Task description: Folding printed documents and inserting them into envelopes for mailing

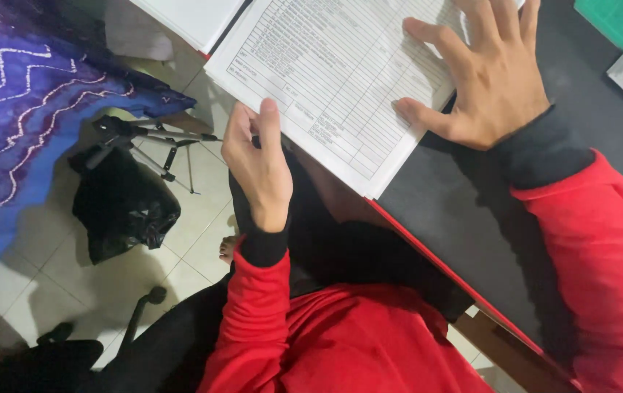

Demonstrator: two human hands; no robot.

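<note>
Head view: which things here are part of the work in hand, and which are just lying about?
In hand:
- printed form sheet, overhanging the dark desk
- left hand, pinching the sheet's near edge
- right hand, pressed flat on the sheet

Lying about:
- black bag on the tiled floor
- folded tripod
- blue patterned cloth
- green item at the desk's far corner

Printed form [333, 73]: top cut by frame edge; ruled entries too small to read. Green box [621, 18]: corner only, perhaps a lid.
</note>
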